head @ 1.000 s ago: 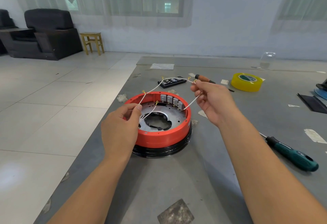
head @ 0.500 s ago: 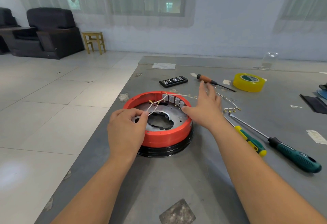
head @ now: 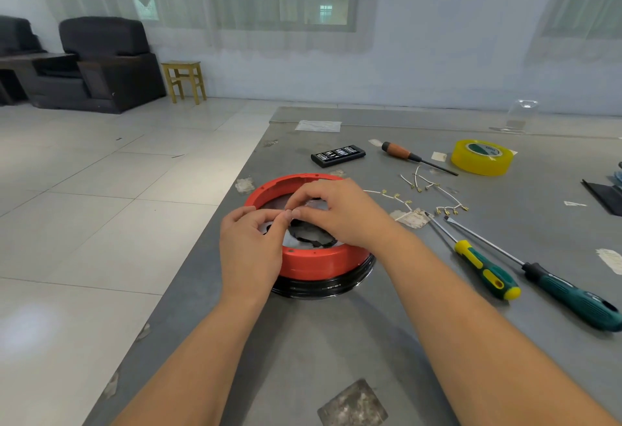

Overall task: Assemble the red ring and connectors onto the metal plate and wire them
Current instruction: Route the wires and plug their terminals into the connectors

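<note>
Both my hands over the red ring (head: 313, 257), which sits on a black base (head: 323, 286) near the left edge of the grey table (head: 336, 341). Metal plate (head: 292, 240) inside the ring, mostly hidden under my fingers; connectors not visible from here. My left hand (head: 250, 250) is curled, thumb and forefinger pinched together above the plate; my right hand (head: 340, 213) comes in from the far side, its fingertips meeting the left ones at the same spot. Something small seems to be nipped between them, probably a wire end, but too small to tell, so I cannot say for certain what either hand grips. Loose white wires with brass terminals (head: 434, 197) lie on the table just right of the ring. Beyond them: yellow-and-green screwdriver (head: 484, 269), dark green screwdriver (head: 572, 301), brown-handled screwdriver (head: 400, 153), roll of yellow tape (head: 483, 158), black bit case (head: 338, 156).
</note>
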A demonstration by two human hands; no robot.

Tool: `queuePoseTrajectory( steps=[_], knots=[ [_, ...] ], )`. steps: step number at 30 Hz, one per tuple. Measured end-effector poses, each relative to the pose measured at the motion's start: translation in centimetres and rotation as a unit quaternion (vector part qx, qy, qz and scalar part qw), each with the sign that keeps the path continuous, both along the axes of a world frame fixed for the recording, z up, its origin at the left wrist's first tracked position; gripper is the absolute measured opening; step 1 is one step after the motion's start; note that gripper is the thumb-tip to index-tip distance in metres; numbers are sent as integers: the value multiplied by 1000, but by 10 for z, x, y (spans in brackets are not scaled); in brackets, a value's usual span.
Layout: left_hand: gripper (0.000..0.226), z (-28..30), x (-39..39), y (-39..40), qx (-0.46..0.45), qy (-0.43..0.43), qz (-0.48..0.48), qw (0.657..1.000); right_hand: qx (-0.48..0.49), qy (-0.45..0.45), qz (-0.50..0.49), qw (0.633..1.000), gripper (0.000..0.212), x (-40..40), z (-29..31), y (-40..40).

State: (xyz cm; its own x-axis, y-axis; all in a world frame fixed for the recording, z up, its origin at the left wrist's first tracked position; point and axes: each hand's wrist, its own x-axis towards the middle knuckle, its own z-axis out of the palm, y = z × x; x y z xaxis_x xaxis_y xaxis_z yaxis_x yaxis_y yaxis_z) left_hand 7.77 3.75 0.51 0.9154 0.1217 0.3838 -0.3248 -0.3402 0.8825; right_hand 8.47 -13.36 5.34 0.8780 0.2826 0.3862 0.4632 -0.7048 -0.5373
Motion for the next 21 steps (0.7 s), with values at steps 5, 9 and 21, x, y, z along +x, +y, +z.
queuePoseTrajectory(
  steps=[5, 9, 21],
  knots=[
    [15, -4, 2, 2, -3, 23, -6, 1000, 64, 28, -3, 998, 4, 5, -4, -2],
    [32, -7, 1, 2, -47, 16, -11, 999, 49, 36, -22, 998, 9, 8, -5, 0],
    [27, -13, 8, 31, -137, 59, -98, 984, 8, 42, 2, 999, 8, 7, -2, 8]
  ],
)
